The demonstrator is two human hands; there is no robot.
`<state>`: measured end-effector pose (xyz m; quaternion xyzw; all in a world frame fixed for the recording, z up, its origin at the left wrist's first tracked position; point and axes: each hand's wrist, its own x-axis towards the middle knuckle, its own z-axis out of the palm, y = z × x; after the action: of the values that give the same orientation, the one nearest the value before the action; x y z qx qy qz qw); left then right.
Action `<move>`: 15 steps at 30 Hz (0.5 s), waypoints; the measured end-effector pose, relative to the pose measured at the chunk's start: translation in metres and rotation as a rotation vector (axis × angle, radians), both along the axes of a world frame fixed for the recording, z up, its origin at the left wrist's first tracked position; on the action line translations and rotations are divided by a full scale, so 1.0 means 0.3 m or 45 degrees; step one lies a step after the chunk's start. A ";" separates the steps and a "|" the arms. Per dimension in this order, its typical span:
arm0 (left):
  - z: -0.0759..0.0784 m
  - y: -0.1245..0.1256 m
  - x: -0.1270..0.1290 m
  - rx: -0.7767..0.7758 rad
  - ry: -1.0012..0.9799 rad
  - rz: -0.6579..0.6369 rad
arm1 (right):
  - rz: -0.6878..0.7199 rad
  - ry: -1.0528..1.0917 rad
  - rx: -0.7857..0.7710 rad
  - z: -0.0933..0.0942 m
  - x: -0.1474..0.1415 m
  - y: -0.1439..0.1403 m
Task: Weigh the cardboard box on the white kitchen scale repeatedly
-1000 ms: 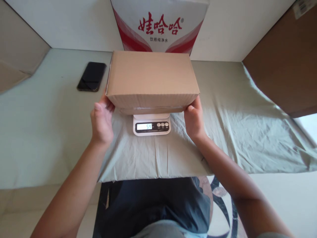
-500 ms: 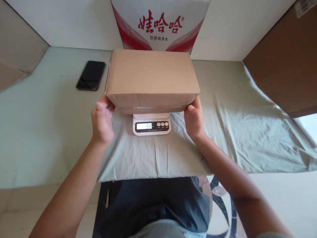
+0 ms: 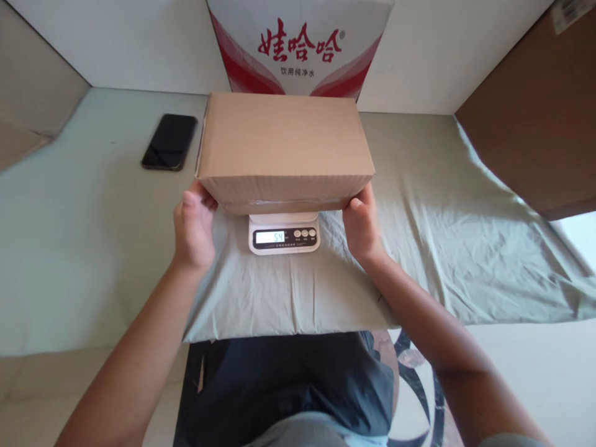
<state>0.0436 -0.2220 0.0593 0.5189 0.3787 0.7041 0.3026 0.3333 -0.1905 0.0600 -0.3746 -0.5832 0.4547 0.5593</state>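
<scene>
A brown cardboard box (image 3: 284, 136) is on a white digital kitchen scale (image 3: 284, 247), its front overhanging the weighing plate. Clear tape runs along the box's lower front edge. The scale's lit display appears to read 54. At the box's lower left corner, my left hand (image 3: 193, 226) holds the side, thumb visible and the other fingertips partly hidden behind and beneath the box. My right hand (image 3: 363, 220) grips the lower right corner in the same way, its fingers mostly hidden.
A black smartphone (image 3: 170, 141) lies left of the box on the pale green cloth (image 3: 465, 248). Behind stands a white and red water carton (image 3: 302, 43). Large brown cardboard (image 3: 535, 112) rises at the right, and more cardboard (image 3: 32, 93) at the left. The table's front edge is close to my lap.
Almost nothing differs. The whole view has shifted very slightly, and both hands stay at the box's sides with the scale's reading the same.
</scene>
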 end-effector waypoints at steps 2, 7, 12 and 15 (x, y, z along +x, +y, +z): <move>0.002 -0.001 0.001 0.002 0.005 -0.028 | 0.020 0.033 0.012 0.000 -0.001 -0.002; 0.000 -0.003 0.005 -0.012 0.010 -0.047 | 0.056 0.045 0.029 -0.003 -0.003 -0.005; -0.005 -0.002 0.011 -0.047 -0.027 -0.026 | 0.100 0.085 0.049 -0.010 -0.011 -0.009; 0.012 -0.010 0.021 -0.050 -0.045 -0.040 | 0.090 0.055 0.034 0.005 -0.018 -0.020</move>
<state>0.0497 -0.2250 0.0631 0.5063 0.3790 0.7006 0.3303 0.3279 -0.1967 0.0614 -0.3364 -0.5899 0.4743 0.5602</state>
